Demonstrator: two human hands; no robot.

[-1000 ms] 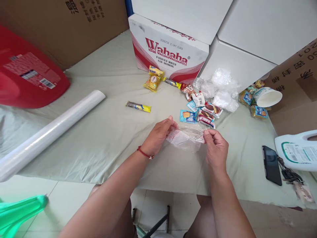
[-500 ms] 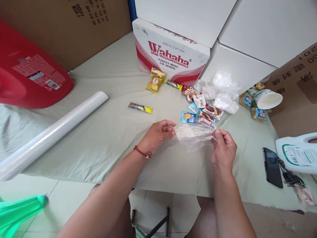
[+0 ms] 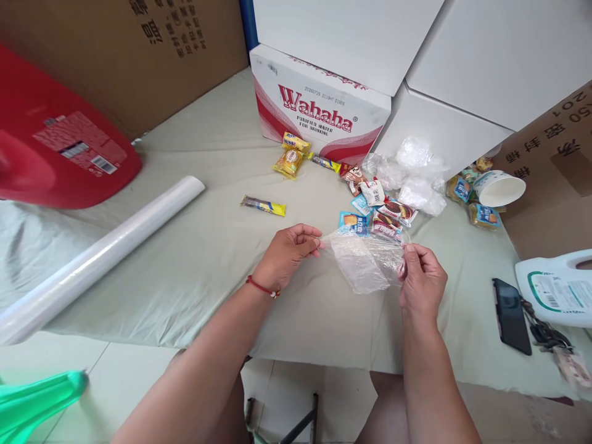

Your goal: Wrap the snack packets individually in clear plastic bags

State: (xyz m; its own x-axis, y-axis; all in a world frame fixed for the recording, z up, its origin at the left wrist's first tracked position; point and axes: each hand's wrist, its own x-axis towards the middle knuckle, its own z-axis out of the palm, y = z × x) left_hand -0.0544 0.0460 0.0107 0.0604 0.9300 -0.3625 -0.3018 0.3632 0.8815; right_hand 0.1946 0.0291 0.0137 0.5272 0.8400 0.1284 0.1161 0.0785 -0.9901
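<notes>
A clear plastic bag is stretched between my two hands above the cloth-covered table. My left hand pinches its left edge between thumb and fingers. At the other side, my right hand is closed on the bag's right edge. Just beyond the bag lie wrapped snacks: a blue packet, a red-and-white packet, and several others partly overlapping. To the left, a yellow-and-dark snack stick rests alone on the cloth.
Crumpled clear plastic lies before white boxes. A Wahaha carton stands at the back. A plastic film roll and red jug are left. Rightward are a paper cup, phone and white jug.
My hands have moved slightly apart, drawing the plastic bag wider and flatter between them. The view has shifted a little; the snacks have not moved.
</notes>
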